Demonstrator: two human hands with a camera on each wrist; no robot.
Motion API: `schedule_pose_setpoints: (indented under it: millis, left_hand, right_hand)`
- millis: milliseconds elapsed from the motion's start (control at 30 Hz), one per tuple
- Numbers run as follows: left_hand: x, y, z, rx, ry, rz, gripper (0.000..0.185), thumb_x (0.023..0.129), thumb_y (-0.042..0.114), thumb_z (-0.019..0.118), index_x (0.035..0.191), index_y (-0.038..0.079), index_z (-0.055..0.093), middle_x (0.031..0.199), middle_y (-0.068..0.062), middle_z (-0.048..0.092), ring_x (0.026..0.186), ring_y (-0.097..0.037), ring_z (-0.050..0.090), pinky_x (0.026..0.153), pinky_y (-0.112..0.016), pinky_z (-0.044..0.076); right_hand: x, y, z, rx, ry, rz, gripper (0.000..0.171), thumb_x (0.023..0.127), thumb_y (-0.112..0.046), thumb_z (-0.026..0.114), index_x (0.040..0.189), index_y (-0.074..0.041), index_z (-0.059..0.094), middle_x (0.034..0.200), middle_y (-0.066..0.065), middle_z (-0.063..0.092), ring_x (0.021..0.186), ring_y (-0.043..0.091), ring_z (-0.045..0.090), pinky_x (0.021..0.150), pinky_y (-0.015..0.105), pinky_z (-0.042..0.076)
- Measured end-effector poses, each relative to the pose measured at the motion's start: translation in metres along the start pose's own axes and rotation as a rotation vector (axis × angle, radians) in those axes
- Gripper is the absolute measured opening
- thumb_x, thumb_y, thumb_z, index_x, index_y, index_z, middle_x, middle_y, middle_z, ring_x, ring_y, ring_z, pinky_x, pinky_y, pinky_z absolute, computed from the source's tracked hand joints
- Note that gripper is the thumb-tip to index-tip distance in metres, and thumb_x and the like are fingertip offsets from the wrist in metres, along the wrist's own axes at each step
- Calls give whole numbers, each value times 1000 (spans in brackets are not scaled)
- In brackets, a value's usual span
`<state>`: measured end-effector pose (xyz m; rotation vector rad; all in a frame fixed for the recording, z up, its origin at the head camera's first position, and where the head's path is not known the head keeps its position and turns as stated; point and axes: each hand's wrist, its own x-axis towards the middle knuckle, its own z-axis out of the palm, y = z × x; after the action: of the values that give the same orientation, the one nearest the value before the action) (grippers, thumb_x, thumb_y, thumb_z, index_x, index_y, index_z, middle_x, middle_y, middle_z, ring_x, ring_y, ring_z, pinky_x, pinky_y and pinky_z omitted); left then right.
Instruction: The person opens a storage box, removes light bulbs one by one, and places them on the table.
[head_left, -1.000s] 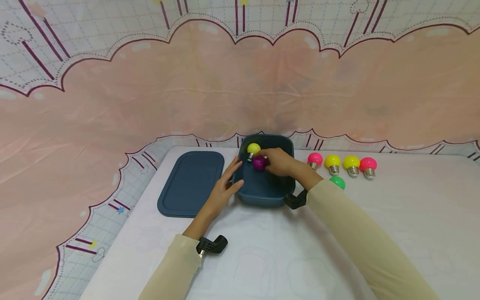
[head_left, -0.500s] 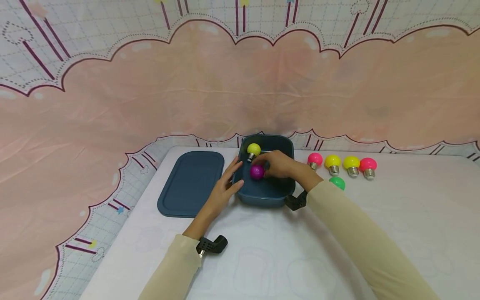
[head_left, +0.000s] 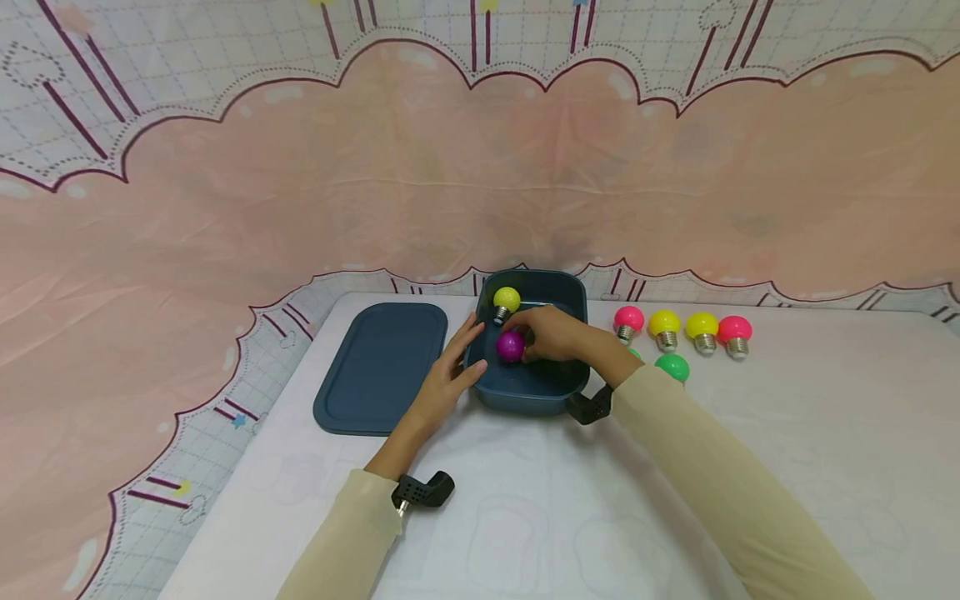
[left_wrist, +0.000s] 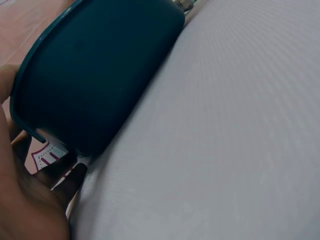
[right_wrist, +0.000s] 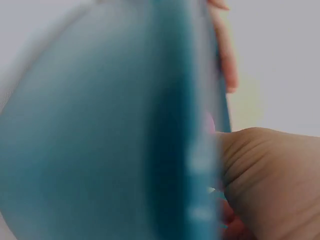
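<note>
Inside the dark blue box [head_left: 528,398], my right hand [head_left: 558,333] pinches a purple light bulb [head_left: 510,347] on its base side, the round globe facing left. The base is hidden by the fingers. A yellow bulb [head_left: 507,299] with a silver screw base lies in the box's back left part. My left hand [head_left: 447,379] rests against the box's left side, fingers spread along the wall and fingertips at the rim. In the left wrist view its fingers [left_wrist: 62,175] lie by the box's outer wall [left_wrist: 95,75]. The right wrist view is blurred by the box wall [right_wrist: 100,125].
A matching flat lid [head_left: 382,368] lies left of the box on the white-covered table [head_left: 480,517]. To the right stand two pink bulbs, one of them a pink bulb [head_left: 628,320], two yellow bulbs such as this yellow bulb [head_left: 664,325], and a green bulb [head_left: 672,367]. Another green one shows partly behind the right forearm.
The right hand has shifted the purple bulb toward the near left inside the box, away from the yellow bulb. The left hand stays in place.
</note>
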<state>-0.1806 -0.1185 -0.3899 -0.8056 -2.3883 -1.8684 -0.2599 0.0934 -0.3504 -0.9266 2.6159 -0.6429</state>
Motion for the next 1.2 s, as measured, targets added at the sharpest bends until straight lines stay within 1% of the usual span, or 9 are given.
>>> schedule_pose_setpoints:
  millis: [200, 333, 433, 533, 633, 833, 967, 1100, 1200]
  left_hand:
    - [0, -2, -1, 15, 2, -6, 53, 97, 1, 49, 147, -3, 31, 158, -17, 12, 144, -31, 12, 109, -51, 25]
    - [1, -19, -2, 29, 16, 4, 54, 98, 3, 50, 148, -1, 31, 159, -11, 12, 144, -25, 12, 109, -51, 23]
    - [2, -32, -2, 32, 23, 12, 54, 99, 6, 50, 149, 3, 31, 159, -4, 13, 144, -19, 12, 110, -50, 23]
    - [2, -35, -1, 25, 24, 20, 54, 99, 8, 51, 149, 4, 31, 159, -2, 13, 144, -18, 12, 110, -50, 23]
    - [3, -36, 0, 22, 28, 36, 54, 99, 13, 51, 149, 4, 32, 159, -1, 14, 144, -19, 12, 110, -51, 22]
    - [3, -37, 0, 52, 37, 63, 57, 100, 25, 51, 149, 4, 32, 159, -7, 14, 144, -24, 12, 108, -56, 23]
    - [3, -36, 0, 40, 28, 41, 55, 100, 20, 51, 149, 4, 31, 159, -7, 13, 144, -21, 11, 109, -55, 21]
    - [3, -35, 0, 30, 23, 22, 54, 99, 10, 51, 150, 5, 31, 159, -5, 12, 144, -19, 10, 110, -53, 20]
    - [4, -34, 0, 24, 18, 18, 55, 99, 7, 50, 150, 5, 29, 160, -5, 11, 144, -20, 8, 111, -53, 19]
  right_hand:
    - [-9, -4, -4, 0, 79, -47, 50, 82, -8, 74, 130, -5, 58, 116, 13, 64, 92, 23, 62, 84, 36, 52]
    - [-19, -5, -7, 8, 147, -112, 49, 82, -8, 75, 128, -4, 59, 115, 12, 65, 91, 22, 63, 81, 35, 53]
    - [-29, -5, -8, 27, 200, -131, 50, 81, -8, 76, 128, -5, 59, 114, 12, 65, 91, 23, 63, 80, 36, 54]
    - [-43, -5, -10, 59, 258, -101, 53, 81, -9, 77, 131, -7, 58, 113, 11, 65, 91, 24, 61, 77, 36, 54]
    - [-57, -4, -12, 85, 306, -43, 57, 80, -10, 77, 132, -9, 57, 114, 11, 64, 92, 25, 59, 74, 36, 55]
    - [-82, 5, -14, 126, 335, 52, 58, 80, -11, 77, 134, -9, 54, 117, 12, 61, 94, 25, 58, 72, 35, 55]
    - [-97, 14, -14, 148, 369, 84, 57, 80, -11, 77, 132, -6, 54, 115, 12, 61, 92, 25, 59, 72, 35, 55]
    - [-109, 22, -15, 124, 408, 110, 55, 80, -10, 77, 130, -3, 53, 110, 13, 62, 90, 25, 59, 72, 37, 55]
    - [-117, 28, -15, 115, 423, 123, 56, 81, -10, 76, 131, -2, 51, 112, 15, 61, 91, 26, 60, 74, 39, 55]
